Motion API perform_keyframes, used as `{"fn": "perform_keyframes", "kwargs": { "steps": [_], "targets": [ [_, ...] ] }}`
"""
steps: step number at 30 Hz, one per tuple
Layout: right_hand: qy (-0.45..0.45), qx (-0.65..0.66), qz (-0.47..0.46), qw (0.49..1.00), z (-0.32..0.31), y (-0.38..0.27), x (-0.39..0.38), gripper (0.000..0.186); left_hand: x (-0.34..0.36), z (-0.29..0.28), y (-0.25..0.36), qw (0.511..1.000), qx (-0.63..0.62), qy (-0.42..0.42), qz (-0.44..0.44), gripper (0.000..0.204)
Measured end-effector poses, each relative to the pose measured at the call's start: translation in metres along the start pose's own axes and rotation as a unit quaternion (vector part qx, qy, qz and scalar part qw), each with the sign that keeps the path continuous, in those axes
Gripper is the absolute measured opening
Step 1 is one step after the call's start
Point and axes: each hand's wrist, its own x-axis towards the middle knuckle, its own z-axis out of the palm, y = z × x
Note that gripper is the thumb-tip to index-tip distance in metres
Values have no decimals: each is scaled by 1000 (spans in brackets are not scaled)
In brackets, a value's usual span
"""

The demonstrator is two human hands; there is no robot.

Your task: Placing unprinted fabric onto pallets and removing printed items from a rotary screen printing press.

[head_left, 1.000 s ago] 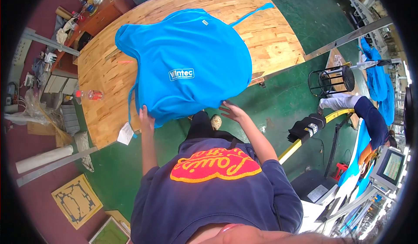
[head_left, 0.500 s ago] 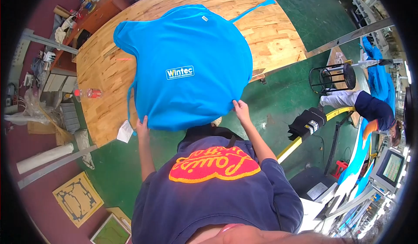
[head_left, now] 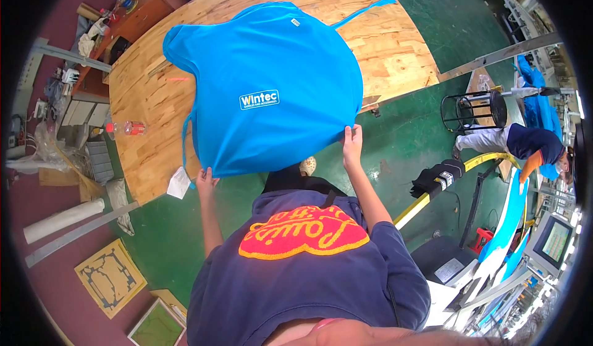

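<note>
1. Near the middle of the picture, a big blue cloth point(head_left: 265, 87) with long blue straps lies spread over a wooden table point(head_left: 395, 50). Its near edge hangs off the table toward the person.
2. At the lower left corner of the cloth, the left hand point(head_left: 206, 177) pinches the edge. Its fingers are tucked behind the cloth, so they are hard to see.
3. At the lower right corner, the right hand point(head_left: 352, 143) also pinches the edge. The fingers are closed on the cloth and partly hidden under it.
4. Much of the table is covered by the cloth.
5. Left of the cloth, a small clear bottle point(head_left: 125, 127) lies on its side on the table. A white scrap of paper point(head_left: 178, 183) sits at the table's near edge, just beside the left hand.
6. On the right side of the picture, another person point(head_left: 525, 143) bends low. That person's hands are too small to make out.
7. A black wire stool point(head_left: 473, 110) stands on the green floor point(head_left: 414, 136) near that person.
</note>
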Motion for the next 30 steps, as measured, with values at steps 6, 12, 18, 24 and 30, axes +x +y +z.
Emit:
{"fn": "perform_keyframes", "kwargs": {
  "steps": [6,12,18,24,30],
  "targets": [
    [17,-122,68,990,-7,16,9,13,6,-10,-16,1000,22,5,10,20],
    [18,-191,-63,979,-27,26,14,14,-1,-14,-16,991,106,23,84,18],
    [39,-399,-397,825,52,-48,5,28,-25,86,71,780,414,104,458,25],
    [-142,-549,-408,715,157,-34,15,49,13,215,90,691,522,-51,498,42],
    [-95,-661,-360,652,99,-23,78,52,37,188,76,671,576,-90,458,49]
  ]
}}
